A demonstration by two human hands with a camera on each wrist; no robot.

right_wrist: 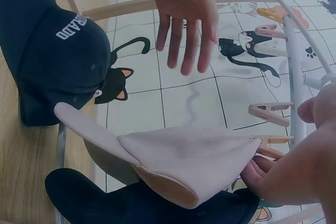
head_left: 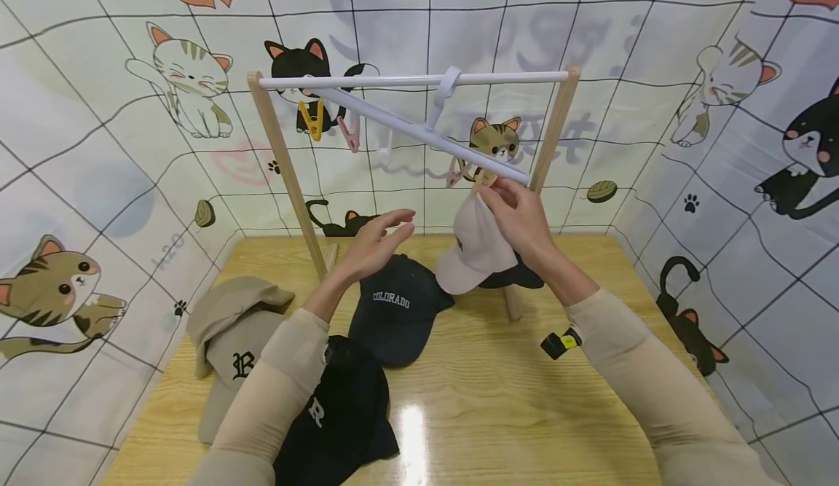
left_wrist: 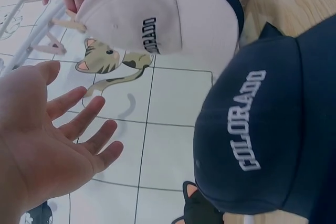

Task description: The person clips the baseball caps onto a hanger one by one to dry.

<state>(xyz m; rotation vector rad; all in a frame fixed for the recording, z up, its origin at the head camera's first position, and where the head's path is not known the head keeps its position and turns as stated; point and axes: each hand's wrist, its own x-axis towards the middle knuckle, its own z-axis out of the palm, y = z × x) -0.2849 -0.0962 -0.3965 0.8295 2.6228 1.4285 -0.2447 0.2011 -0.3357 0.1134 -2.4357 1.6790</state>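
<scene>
A pale cap (head_left: 475, 245) hangs by the top of its crown from a yellowish clothespin (head_left: 483, 180) under the slanted white bar (head_left: 426, 135). My right hand (head_left: 524, 224) is at that spot, its fingers around the clothespin and against the cap's top; the exact finger contact is partly hidden. To the left, my left hand (head_left: 380, 242) hovers in the air with fingers spread and nothing in them, as the left wrist view shows. Below and between the hands is a dark COLORADO cap (head_left: 396, 311). Another dark cap (right_wrist: 157, 205) shows behind the pale one.
A wooden-legged rack (head_left: 553, 129) carries the bars, with a yellow clothespin (head_left: 314, 120), pink clothespin (head_left: 350, 132) and others. A white strap (head_left: 446, 89) loops over the top rail. A black cap (head_left: 341, 413) and beige caps (head_left: 242, 326) lie on the table's (head_left: 511, 413) left.
</scene>
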